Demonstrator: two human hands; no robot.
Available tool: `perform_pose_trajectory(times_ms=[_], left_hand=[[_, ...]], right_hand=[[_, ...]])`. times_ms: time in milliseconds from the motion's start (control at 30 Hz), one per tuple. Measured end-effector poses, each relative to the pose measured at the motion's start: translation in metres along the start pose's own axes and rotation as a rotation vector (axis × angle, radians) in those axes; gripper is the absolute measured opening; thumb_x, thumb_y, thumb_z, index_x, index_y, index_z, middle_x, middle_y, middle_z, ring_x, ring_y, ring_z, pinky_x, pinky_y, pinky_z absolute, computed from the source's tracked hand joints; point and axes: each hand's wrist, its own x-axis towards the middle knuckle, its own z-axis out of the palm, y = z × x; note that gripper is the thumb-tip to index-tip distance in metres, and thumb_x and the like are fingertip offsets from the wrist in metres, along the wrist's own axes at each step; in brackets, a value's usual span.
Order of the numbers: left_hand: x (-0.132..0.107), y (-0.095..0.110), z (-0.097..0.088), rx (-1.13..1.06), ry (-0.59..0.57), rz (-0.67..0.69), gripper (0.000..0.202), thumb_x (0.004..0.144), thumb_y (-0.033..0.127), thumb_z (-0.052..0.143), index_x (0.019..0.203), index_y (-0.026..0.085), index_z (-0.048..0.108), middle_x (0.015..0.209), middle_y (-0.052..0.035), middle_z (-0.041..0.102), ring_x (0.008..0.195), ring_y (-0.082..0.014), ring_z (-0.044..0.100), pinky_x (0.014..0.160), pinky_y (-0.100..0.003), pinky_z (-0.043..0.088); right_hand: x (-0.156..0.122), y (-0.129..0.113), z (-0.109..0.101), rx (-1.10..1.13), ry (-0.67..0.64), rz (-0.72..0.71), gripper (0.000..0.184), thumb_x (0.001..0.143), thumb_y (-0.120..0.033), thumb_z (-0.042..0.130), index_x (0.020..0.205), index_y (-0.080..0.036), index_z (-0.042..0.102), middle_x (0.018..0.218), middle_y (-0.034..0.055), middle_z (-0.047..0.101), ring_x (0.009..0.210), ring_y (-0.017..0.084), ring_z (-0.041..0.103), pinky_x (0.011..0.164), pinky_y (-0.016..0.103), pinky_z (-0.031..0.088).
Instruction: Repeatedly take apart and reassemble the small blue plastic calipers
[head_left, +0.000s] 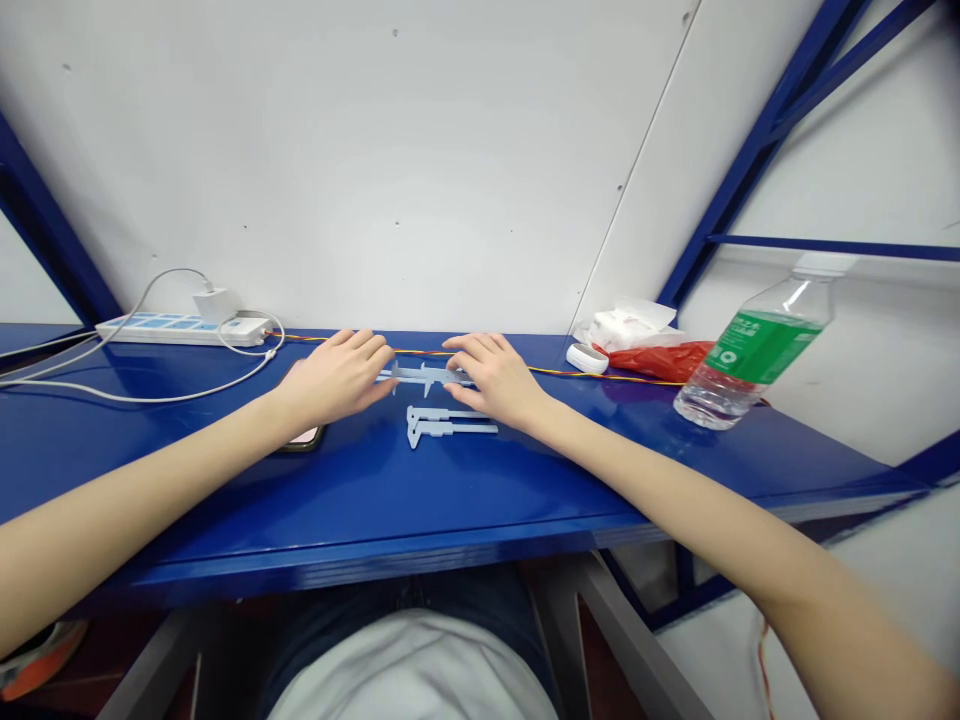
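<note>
A pale grey plastic caliper [424,376] lies across the blue shelf [375,500], and both my hands grip it. My left hand [335,381] pinches its left end with curled fingers. My right hand [493,378] closes on its right end. Just in front of it, a second caliper of the same kind [447,424] lies flat and untouched on the shelf. A dark phone [304,437] peeks out from under my left wrist.
A white and blue power strip [180,328] with a charger and white cable sits at the back left. A thin orange-yellow wire [600,376] runs along the wall. At the right lie a clear water bottle [754,352], a red bag [656,358] and white tissue [626,325].
</note>
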Motion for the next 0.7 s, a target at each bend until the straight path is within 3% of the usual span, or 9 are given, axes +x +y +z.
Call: perform_pose_trajectory(times_ms=[133,333,533,700], left_hand=[[-0.001,0.001,0.000,-0.002,-0.047,0.052,0.032,0.093,0.036,0.041,0.085,0.014,0.063,0.084,-0.0104,0.065,0.083,-0.0239,0.060,0.074,-0.035,0.044],[-0.002,0.019,-0.005,-0.086,-0.005,0.202,0.029,0.093,0.034,0.041,0.083,0.015,0.061,0.078,-0.0083,0.064,0.081,-0.0216,0.059,0.079,-0.035,0.044],[0.000,0.019,-0.008,-0.174,-0.026,-0.003,0.027,0.092,0.033,0.038,0.092,0.015,0.059,0.094,-0.0103,0.065,0.089,-0.0230,0.060,0.080,-0.035,0.046],[0.005,0.028,-0.019,-0.432,-0.180,-0.231,0.015,0.083,0.029,0.043,0.086,0.018,0.053,0.090,-0.0058,0.064,0.087,-0.0215,0.060,0.076,-0.032,0.046]], right_hand=[[0.000,0.001,-0.001,-0.006,0.015,-0.002,0.011,0.086,-0.027,0.055,0.088,-0.018,0.062,0.116,0.0109,0.063,0.107,0.025,0.054,0.093,0.040,0.038],[0.000,-0.011,-0.004,0.015,0.032,-0.092,0.015,0.088,-0.028,0.051,0.089,-0.018,0.062,0.118,0.0110,0.062,0.109,0.025,0.054,0.093,0.041,0.036],[0.000,-0.011,-0.003,-0.041,0.068,-0.129,0.016,0.089,-0.029,0.051,0.088,-0.018,0.063,0.117,0.0102,0.063,0.106,0.023,0.054,0.092,0.039,0.037],[0.001,-0.015,-0.002,-0.069,0.143,-0.207,0.014,0.087,-0.027,0.052,0.087,-0.018,0.062,0.112,0.0098,0.065,0.102,0.024,0.056,0.089,0.040,0.038]])
